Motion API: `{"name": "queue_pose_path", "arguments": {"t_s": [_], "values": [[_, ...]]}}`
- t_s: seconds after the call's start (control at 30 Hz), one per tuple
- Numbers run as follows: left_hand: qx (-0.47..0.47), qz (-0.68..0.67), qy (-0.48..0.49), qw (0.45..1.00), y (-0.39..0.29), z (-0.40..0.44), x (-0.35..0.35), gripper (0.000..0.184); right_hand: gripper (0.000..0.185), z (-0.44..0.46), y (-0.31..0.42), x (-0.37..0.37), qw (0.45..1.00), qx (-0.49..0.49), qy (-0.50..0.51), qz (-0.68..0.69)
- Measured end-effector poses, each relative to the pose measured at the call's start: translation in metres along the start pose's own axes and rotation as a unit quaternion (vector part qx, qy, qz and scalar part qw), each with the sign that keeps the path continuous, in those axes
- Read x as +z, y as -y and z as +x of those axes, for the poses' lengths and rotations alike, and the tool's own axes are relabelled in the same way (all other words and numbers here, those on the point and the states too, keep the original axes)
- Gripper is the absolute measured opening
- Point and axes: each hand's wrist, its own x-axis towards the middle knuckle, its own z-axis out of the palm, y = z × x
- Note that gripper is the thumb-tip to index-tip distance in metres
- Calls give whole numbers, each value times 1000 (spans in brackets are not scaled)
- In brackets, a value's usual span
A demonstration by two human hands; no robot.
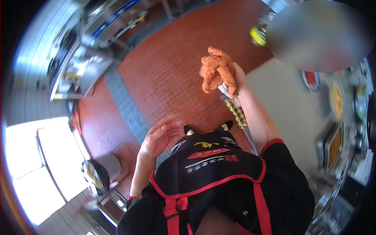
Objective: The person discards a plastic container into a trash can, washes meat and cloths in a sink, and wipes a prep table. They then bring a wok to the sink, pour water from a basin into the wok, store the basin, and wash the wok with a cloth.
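Note:
My right hand is closed around a crumpled orange-brown cloth, held out over the floor beside the table edge. Folds of the cloth hang past my fingers, which are mostly hidden behind it. A small silver-white piece shows at the cloth's lower side; I cannot tell what it is. Near the front of my black apron with red trim, my left hand hovers with its fingers apart, slightly blurred, touching nothing.
A pale table stands at my right, bearing a red-filled bowl, a plate of yellowish food and a metal tray. An egg-carton-like tray shows by its edge. A bin stands left on the red tiled floor.

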Motion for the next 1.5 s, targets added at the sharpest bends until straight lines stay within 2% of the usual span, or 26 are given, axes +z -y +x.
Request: {"name": "queue_pose_path", "arguments": {"t_s": [0.03, 0.1, 0.13, 0.23, 0.27, 0.3, 0.37, 0.4, 0.47, 0.5, 0.53, 0.6, 0.73, 0.8, 0.87, 0.97, 1.03, 1.13, 1.23, 1.27, 1.3, 1.37, 1.4, 1.43, 1.47, 1.5], "values": [[19, 3, -23, 1000, -5, -20, -16, 54, 27, 21, -35, 2, 978, 57, 114, 163], [56, 9, -64, 996, -18, -59, -51, 51, 31, -3, -59, 106, 992, 45, 18, 117], [64, 21, -77, 995, -27, -79, -67, 48, 35, 12, -92, 119, 989, 21, 118, 87], [75, 56, -124, 988, -47, -123, -103, 51, 35, 22, -150, 188, 984, 105, 116, 83], [79, 56, -138, 986, -49, -133, -117, 52, 32, 13, -163, 223, 987, 123, 89, 45], [92, 33, -137, 986, -33, -106, -95, 54, 32, 16, -148, 197, 974, 74, 136, -164], [109, -71, -115, 985, -43, -118, -132, 57, 32, 18, -176, 234, 932, 170, 216, -236], [108, -146, -92, 979, -42, -117, -147, 58, 33, 14, -185, 255, 911, 332, 221, -104], [97, -361, 22, 927, -55, -128, -146, 54, 34, 0, -217, 283, 889, 361, 207, -191], [123, -331, -21, 936, -50, -129, -162, 52, 34, -1, -229, 293, 879, 367, 194, -232], [139, -295, -74, 942, -32, -84, -153, 51, 34, 21, -202, 262, 874, 364, 211, -245], [171, -266, -144, 938, -17, -85, -174, 42, 34, 44, -233, 237, 864, 338, 241, -285], [255, -138, -316, 903, -50, -97, -178, 31, 34, 82, -242, 240, 820, 289, 348, -351], [251, -96, -384, 883, -99, -106, -209, 27, 36, 105, -238, 285, 827, 342, 318, -312], [308, -103, -372, 870, -140, -119, -214, 27, 40, 120, -241, 309, 844, 405, 267, -229], [383, -87, -329, 859, -200, -146, -195, 33, 38, 153, -243, 342, 829, 475, 248, -160], [418, -85, -261, 866, -212, -167, -213, 38, 38, 192, -270, 346, 802, 501, 272, -178], [534, -151, -167, 815, -217, -196, -232, 47, 38, 216, -315, 386, 736, 572, 325, -159], [555, -312, -109, 763, -213, -223, -255, 62, 38, 218, -360, 440, 684, 627, 336, -162], [565, -321, -114, 752, -211, -240, -274, 72, 39, 219, -380, 459, 664, 647, 339, -162], [589, -319, -88, 737, -212, -255, -293, 71, 40, 220, -400, 476, 644, 665, 343, -160], [632, -315, -37, 707, -223, -289, -309, 69, 42, 218, -435, 509, 640, 666, 340, -178], [663, -346, -113, 655, -230, -304, -307, 57, 43, 222, -451, 524, 619, 680, 356, -164], [681, -375, -86, 623, -226, -314, -324, 55, 43, 224, -473, 545, 594, 695, 377, -149], [699, -397, -58, 592, -222, -321, -352, 54, 43, 224, -488, 557, 625, 654, 385, -178], [708, -386, -33, 591, -222, -326, -369, 52, 41, 223, -501, 570, 623, 671, 376, -142]]}}
